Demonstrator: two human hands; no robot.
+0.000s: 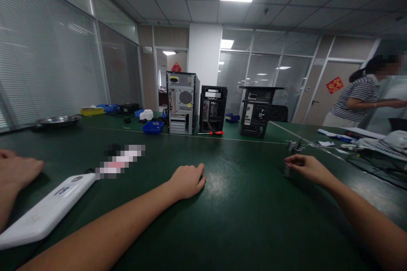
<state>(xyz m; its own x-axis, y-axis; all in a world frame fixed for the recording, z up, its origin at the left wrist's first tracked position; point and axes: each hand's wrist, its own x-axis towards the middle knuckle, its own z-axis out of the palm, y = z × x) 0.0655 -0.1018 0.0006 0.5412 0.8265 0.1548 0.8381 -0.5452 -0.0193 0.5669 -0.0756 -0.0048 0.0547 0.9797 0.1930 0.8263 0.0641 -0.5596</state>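
My left hand (pixel 187 181) rests as a loose fist on the green table (pixel 241 203), near its middle, with nothing in it. My right hand (pixel 308 167) lies further right, fingers curled down onto a small grey metal cylinder (pixel 288 172) that stands on the table. A white flat device (pixel 47 209) with a dark label lies at the front left, clear of both hands. Another person's hand (pixel 17 171) rests on the table at the far left edge.
Three open computer cases (pixel 182 102) (pixel 213 108) (pixel 259 112) stand at the back with a red-handled screwdriver (pixel 216 132) and a blue bin (pixel 153 127) before them. Small metal parts (pixel 294 146) sit beyond my right hand. A person in a striped shirt (pixel 362 97) stands at the far right.
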